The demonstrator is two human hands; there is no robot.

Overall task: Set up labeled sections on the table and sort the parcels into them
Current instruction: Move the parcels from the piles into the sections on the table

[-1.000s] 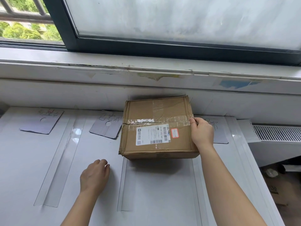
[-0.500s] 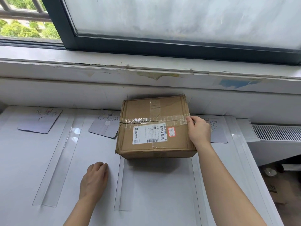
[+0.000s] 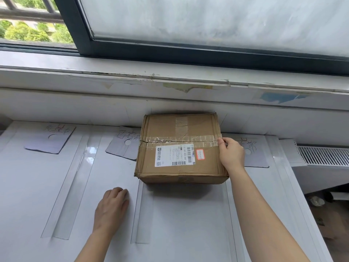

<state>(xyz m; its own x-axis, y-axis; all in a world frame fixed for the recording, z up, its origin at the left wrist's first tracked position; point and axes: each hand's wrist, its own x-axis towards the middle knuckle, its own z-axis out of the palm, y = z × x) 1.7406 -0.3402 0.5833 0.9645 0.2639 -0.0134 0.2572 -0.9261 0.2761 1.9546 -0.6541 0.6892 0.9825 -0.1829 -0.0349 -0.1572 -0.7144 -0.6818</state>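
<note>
Three grey handwritten label cards [image 3: 50,138] down on the white bench [image 3: 37,186], sections seemingly set. Gripping the taped brown cardboard parcel [image 3: 179,148] by its right edge with the right hand [image 3: 231,154], between middle and right cards; left hand [image 3: 111,207] flat, holding nothing. Sorting likely just begun.

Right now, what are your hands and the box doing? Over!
Right hand grips right edge of cardboard parcel. Left hand rests on table, holding nothing. Parcel hides part of middle label card.
</note>
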